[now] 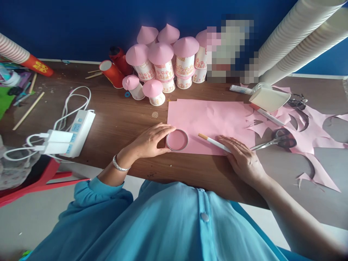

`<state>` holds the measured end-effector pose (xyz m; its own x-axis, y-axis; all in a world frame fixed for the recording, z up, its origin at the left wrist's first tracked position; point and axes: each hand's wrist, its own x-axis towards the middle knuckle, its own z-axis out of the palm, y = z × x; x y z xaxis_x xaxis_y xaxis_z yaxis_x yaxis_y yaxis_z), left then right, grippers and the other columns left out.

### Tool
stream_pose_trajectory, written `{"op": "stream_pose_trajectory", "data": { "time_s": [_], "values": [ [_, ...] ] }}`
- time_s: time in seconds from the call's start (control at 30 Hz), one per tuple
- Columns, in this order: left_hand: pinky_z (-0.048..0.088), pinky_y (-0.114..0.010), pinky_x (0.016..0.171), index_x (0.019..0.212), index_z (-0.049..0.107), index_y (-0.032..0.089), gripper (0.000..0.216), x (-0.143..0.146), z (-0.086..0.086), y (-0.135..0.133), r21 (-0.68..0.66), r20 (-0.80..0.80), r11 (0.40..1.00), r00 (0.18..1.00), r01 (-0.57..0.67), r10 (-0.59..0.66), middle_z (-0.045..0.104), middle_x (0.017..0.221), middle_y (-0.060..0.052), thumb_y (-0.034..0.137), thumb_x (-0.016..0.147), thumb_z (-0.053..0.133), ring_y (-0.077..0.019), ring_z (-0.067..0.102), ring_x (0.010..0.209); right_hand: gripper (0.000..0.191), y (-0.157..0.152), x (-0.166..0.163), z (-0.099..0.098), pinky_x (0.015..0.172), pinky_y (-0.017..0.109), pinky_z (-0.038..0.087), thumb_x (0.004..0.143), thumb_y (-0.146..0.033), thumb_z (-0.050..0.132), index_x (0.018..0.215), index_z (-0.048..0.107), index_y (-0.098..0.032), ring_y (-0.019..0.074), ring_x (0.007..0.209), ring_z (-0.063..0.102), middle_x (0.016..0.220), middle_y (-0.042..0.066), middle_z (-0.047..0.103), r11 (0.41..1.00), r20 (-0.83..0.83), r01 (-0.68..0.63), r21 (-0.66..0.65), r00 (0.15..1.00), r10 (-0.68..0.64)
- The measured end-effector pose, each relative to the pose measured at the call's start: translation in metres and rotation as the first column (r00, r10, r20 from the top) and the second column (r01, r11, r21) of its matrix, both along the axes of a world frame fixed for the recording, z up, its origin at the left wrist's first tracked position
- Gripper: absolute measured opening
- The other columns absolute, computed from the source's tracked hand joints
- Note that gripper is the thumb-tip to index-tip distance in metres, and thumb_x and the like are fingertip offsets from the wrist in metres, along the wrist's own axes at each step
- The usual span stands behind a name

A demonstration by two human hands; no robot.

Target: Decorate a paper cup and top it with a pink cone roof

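Observation:
A thin round ring (177, 140) lies on the left end of a stacked pair of pink paper sheets (209, 116); pink shows through its middle. My left hand (152, 139) grips the ring's left rim between thumb and fingers. Over the front right of the paper, my right hand (241, 159) rests palm down, its fingers together. A white pen with a yellow-orange end (214, 142) sticks out leftward from between its thumb and fingers. Just beyond that hand lie scissors (282, 139) with dark handles.
Pink paper scraps (312, 127) and a white paper cup (269, 98) are at right. Small cup houses with pink cone roofs (161, 53) stand at the back. Tall cup stacks (296, 36) lean at far right. A power strip (81, 132) with cables lies left.

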<state>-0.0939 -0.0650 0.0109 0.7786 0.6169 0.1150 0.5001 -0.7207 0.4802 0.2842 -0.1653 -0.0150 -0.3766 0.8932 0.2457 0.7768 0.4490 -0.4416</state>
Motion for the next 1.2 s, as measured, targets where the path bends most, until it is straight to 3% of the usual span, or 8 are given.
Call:
{"op": "stream_pose_trajectory", "data": {
  "time_s": [0.53,0.67,0.77,0.83,0.9,1.03,1.13,1.2],
  "values": [
    [0.048,-0.056,0.123,0.159,0.042,0.023,0.077,-0.01,0.008,-0.002,0.061,-0.007,0.997,0.998,-0.057,0.057,0.058,0.155,-0.017,0.03,0.09,0.078,-0.0341,0.055,0.146,0.045,0.002,0.0,0.014,0.11,0.049,0.059,0.106,-0.02,0.049,0.15,0.057,-0.026,0.0309,0.133,0.068,0.144,0.012,0.069,0.998,-0.03,0.057,-0.019,0.998,-0.058],
    [0.052,-0.053,0.118,0.146,0.057,0.023,0.053,-0.012,0.02,-0.002,0.121,0.126,0.966,0.969,-0.227,0.212,0.07,0.14,-0.014,0.03,0.096,0.072,-0.0305,0.065,0.133,0.034,0.011,-0.006,0.042,0.082,0.037,0.066,0.107,-0.026,0.05,0.137,0.065,-0.029,0.0264,0.1,0.078,0.111,0.008,0.08,0.99,-0.144,0.131,-0.056,0.98,-0.138],
    [0.061,-0.042,0.102,0.135,0.065,0.023,0.043,0.003,0.03,0.001,-0.064,0.357,0.943,0.875,-0.326,0.327,0.076,0.122,-0.01,0.034,0.095,0.075,-0.0226,0.073,0.108,0.025,0.027,-0.02,0.064,0.064,0.031,0.061,0.107,-0.035,0.052,0.119,0.072,-0.028,0.0188,0.067,0.071,0.076,0.001,0.071,0.969,-0.316,0.049,-0.241,0.94,-0.126],
    [0.063,-0.032,0.086,0.136,0.065,0.022,0.051,0.02,0.035,0.003,-0.332,0.499,0.915,0.78,-0.231,0.378,0.074,0.119,-0.01,0.04,0.091,0.079,-0.0169,0.072,0.093,0.025,0.04,-0.033,0.072,0.056,0.028,0.055,0.106,-0.04,0.055,0.102,0.075,-0.025,0.015,0.058,0.062,0.067,-0.001,0.063,0.934,-0.424,-0.024,-0.356,0.895,-0.139],
    [0.061,-0.025,0.071,0.135,0.066,0.021,0.056,0.039,0.039,0.005,-0.569,0.548,0.821,0.721,-0.05,0.424,0.074,0.116,-0.01,0.044,0.087,0.083,-0.0134,0.069,0.083,0.03,0.052,-0.046,0.074,0.053,0.026,0.05,0.103,-0.045,0.059,0.092,0.074,-0.021,0.0131,0.057,0.056,0.063,-0.002,0.058,0.889,-0.513,-0.103,-0.446,0.843,-0.16],
    [0.044,-0.019,0.047,0.107,0.079,0.02,0.029,0.068,0.037,0.009,-0.73,0.596,0.677,0.572,0.095,0.563,0.068,0.076,0.0,0.042,0.089,0.081,-0.0068,0.056,0.056,0.03,0.065,-0.062,0.063,0.053,0.026,0.045,0.1,-0.046,0.065,0.097,0.077,-0.019,0.0117,0.059,0.051,0.065,-0.003,0.055,0.812,-0.625,-0.215,-0.542,0.749,-0.219],
    [0.042,-0.02,0.045,0.1,0.08,0.019,0.025,0.079,0.03,0.008,-0.768,0.587,0.631,0.512,0.108,0.627,0.066,0.069,0.002,0.042,0.088,0.081,-0.0063,0.054,0.051,0.034,0.066,-0.072,0.054,0.059,0.03,0.051,0.09,-0.047,0.079,0.113,0.075,-0.023,0.0133,0.059,0.056,0.067,-0.004,0.059,0.841,-0.816,-0.213,-0.497,0.444,-0.37],
    [0.043,-0.021,0.045,0.103,0.08,0.018,0.028,0.084,0.027,0.005,-0.793,0.53,0.602,0.586,0.088,0.613,0.072,0.075,-0.001,0.041,0.088,0.082,-0.0071,0.056,0.052,0.038,0.065,-0.08,0.052,0.061,0.033,0.054,0.081,-0.049,0.087,0.108,0.074,-0.025,0.0144,0.056,0.056,0.061,-0.007,0.056,0.869,-0.884,-0.204,-0.451,0.236,-0.403]
  ]
}}
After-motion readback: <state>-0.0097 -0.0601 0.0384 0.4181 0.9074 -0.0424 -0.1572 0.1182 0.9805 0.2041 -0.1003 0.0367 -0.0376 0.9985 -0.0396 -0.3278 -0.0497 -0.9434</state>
